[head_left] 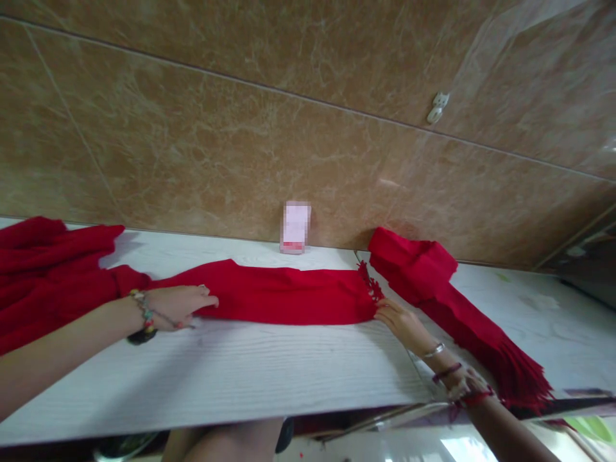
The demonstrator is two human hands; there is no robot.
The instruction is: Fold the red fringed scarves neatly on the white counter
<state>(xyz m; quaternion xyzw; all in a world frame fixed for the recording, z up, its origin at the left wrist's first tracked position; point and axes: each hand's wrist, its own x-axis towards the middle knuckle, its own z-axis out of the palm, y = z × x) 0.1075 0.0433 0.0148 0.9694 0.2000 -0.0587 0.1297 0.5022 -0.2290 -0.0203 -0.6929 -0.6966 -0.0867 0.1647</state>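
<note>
The right hand (397,322) is pinching a red fringed cloth scarf (293,296), likely limp, at its handiest corner; the left hand (178,305) is touching, grip unclear.

The long, flat strip of red fringed cloth (293,296) looks soft and matt — a smooth weave with loose, rough-edged threads at its end. The folded red cloth with a long fringe (433,289) and the bunched red cloth (48,276) share that matt textile look. The pale, wood-grained tabletop (269,366) has fine streaks and a low sheen. The brown, marble-patterned wall panels (216,147) are smooth and softly glossy — the silvery bracelet (436,350) looks like shiny metal.
</note>
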